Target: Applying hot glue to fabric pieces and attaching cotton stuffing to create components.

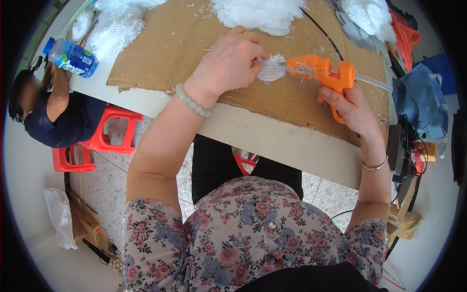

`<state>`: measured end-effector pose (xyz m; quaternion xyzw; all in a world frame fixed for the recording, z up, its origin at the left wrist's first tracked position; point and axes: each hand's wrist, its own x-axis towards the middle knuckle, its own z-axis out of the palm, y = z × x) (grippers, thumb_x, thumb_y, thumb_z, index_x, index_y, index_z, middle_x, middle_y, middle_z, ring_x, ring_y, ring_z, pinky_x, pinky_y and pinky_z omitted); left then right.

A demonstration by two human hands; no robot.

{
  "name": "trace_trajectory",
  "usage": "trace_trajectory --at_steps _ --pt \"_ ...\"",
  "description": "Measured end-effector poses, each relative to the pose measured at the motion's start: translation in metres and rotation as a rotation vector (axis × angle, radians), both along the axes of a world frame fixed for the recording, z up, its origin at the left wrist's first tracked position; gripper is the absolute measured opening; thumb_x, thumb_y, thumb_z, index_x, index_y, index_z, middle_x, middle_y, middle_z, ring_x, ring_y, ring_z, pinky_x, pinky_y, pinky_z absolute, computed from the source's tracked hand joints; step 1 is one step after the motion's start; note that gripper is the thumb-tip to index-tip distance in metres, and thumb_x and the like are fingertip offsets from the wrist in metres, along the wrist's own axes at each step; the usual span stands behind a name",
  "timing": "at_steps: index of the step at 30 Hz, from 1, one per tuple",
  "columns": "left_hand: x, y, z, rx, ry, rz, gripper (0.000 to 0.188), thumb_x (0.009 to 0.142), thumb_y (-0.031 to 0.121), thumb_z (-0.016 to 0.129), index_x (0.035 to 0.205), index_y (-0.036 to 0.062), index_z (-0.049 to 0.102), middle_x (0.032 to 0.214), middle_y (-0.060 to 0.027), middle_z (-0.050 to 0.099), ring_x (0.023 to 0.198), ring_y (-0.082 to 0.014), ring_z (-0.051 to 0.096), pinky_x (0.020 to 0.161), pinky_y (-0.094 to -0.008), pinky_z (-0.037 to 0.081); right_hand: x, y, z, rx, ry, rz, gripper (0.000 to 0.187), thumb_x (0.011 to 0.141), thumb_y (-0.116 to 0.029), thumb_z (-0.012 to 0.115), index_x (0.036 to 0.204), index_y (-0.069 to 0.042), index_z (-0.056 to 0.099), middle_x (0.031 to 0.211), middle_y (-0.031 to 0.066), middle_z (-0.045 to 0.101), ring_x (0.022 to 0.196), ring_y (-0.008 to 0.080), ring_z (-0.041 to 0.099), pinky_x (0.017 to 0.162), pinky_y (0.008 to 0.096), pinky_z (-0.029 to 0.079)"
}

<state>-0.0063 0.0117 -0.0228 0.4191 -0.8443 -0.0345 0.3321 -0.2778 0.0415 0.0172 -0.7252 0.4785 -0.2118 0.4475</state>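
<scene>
My right hand [351, 108] is wrapped round the handle of an orange hot glue gun [311, 67], with a pale glue stick [373, 82] poking out of its back end. The gun's nozzle points left, at the edge of a small white ribbed fabric piece [271, 68]. My left hand [232, 61] pinches the left side of that piece with thumb and fingers, just above the cardboard. Part of the piece is hidden behind the fingers.
Brown cardboard [165, 61] with loose white fibres covers much of the white table [282, 141]. White fluffy material [260, 14] lies at the far side. A black cord [323, 31] runs across the cardboard. A water bottle [70, 57] lies far left, near a seated person [61, 107].
</scene>
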Motion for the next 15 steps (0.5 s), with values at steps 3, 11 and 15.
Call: trace_trajectory --at_steps 3,11,15 --pt "0.0004 -0.0008 -0.0015 -0.005 -0.004 0.003 0.021 0.068 0.002 0.054 0.079 0.0075 0.071 0.077 -0.007 0.063 0.086 -0.0266 0.055 0.084 -0.0378 0.045 0.0003 0.0005 0.0006 0.013 -0.012 0.01 0.023 0.092 -0.021 0.056 0.105 -0.003 0.051 0.083 0.0008 0.056 0.077 0.0089 0.051 0.071 0.0239 0.042" --pt "0.0013 -0.0018 0.0003 0.022 -0.006 -0.005 0.021 0.069 0.003 0.054 0.08 0.008 0.072 0.078 -0.0071 0.063 0.087 -0.0266 0.055 0.083 -0.0385 0.045 -0.0014 0.0021 0.0039 0.005 0.026 0.058 0.024 0.091 -0.021 0.056 0.105 -0.003 0.05 0.081 0.0009 0.056 0.075 0.0091 0.051 0.067 0.0237 0.041" --pt "0.0019 -0.0028 -0.0019 0.023 -0.009 -0.015 0.021 0.069 0.003 0.054 0.08 0.008 0.072 0.078 -0.0072 0.063 0.087 -0.0271 0.055 0.084 -0.0388 0.045 0.0002 0.0057 0.0073 0.013 0.012 0.041 0.02 0.09 -0.019 0.056 0.1 -0.003 0.051 0.08 0.0011 0.054 0.074 0.0094 0.051 0.067 0.0238 0.041"
